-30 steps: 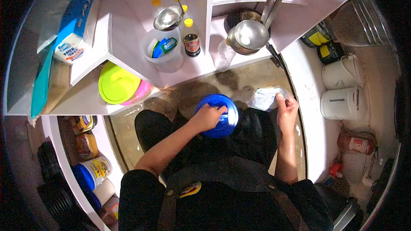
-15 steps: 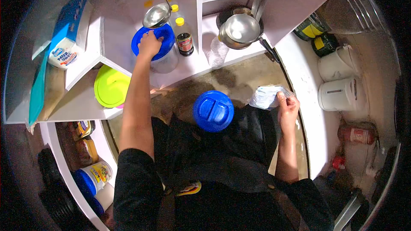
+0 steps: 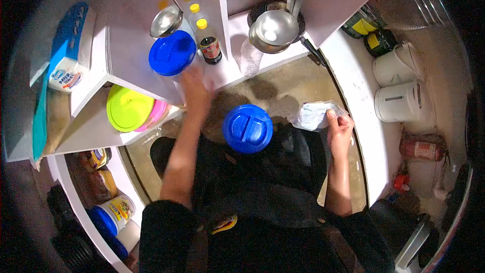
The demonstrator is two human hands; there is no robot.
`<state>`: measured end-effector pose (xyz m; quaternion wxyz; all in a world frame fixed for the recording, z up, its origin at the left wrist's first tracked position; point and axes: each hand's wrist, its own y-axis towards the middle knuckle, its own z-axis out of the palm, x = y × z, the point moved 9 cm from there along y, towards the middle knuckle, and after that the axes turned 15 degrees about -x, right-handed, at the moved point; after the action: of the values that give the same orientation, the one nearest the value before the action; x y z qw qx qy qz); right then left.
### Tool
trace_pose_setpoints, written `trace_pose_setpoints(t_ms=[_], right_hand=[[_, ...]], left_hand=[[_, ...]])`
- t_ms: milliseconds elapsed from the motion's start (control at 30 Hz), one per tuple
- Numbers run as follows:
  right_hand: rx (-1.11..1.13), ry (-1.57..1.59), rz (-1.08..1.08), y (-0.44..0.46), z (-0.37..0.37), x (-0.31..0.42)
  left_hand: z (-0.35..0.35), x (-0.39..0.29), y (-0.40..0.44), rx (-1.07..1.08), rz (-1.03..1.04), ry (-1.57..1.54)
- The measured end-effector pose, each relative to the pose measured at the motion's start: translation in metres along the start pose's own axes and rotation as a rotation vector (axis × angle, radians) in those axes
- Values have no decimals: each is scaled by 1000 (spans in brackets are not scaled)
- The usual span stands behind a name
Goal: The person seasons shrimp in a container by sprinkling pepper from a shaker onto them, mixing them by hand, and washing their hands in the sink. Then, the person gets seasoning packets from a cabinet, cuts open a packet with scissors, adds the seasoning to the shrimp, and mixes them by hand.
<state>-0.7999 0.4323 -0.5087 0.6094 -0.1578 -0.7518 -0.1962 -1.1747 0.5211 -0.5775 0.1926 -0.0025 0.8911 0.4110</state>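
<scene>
A blue lid [image 3: 172,53] sits on the plastic tub on the shelf. Just below that tub is my left hand [image 3: 197,86], blurred by motion, its fingers too smeared to read. A second round blue lid [image 3: 247,129] with a ridge across its top lies over my lap, with no hand on it. On the right, my right hand [image 3: 340,124] pinches a clear plastic packet [image 3: 314,116] with whitish contents. A dark sauce bottle [image 3: 210,48] with a yellow cap stands beside the lidded tub, and a metal ladle [image 3: 166,21] hangs above it.
Paper towels [image 3: 66,71] rest on the left shelf above a lime-green lid [image 3: 130,108]. Metal pans [image 3: 274,30] and a clear bottle [image 3: 250,56] occupy the middle shelf. White containers [image 3: 399,102] and a red extinguisher-like cylinder [image 3: 423,150] are at the right.
My left hand went from the blue lid over my lap to the tub on the shelf, where a blue lid now covers it, then came off that lid and down. My right hand stays with the packet.
</scene>
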Motion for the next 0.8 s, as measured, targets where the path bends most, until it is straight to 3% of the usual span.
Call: trace_pose_setpoints(t_ms=[33,67,100,167,300,400,467,533,600,667,800], right_hand=[[15,-9,2,0,3,3],[36,-17,2,1,7,4],[50,-1,3,2,10,1],[77,36,0,7,17,-8],[91,96,-24,5,35,16],[109,91,-83,7,36,26],[108,133,-68,7,35,26],[118,161,-54,9,33,24],[127,184,-41,11,33,21],[133,190,-24,11,31,19],[139,232,-15,5,31,30]], left_hand=[[17,-1,-42,324,-281,-182],[31,-6,-89,662,-305,-128],[45,7,-144,803,-399,-53],[58,5,-197,1117,-660,-346],[44,-2,-181,969,-586,-234],[21,14,-124,824,-598,-185],[-29,7,-58,812,-957,-394],[-40,33,0,888,-696,-425],[-78,40,63,712,-925,-403],[-80,59,107,746,-945,-496],[-101,61,179,481,-866,-497]])
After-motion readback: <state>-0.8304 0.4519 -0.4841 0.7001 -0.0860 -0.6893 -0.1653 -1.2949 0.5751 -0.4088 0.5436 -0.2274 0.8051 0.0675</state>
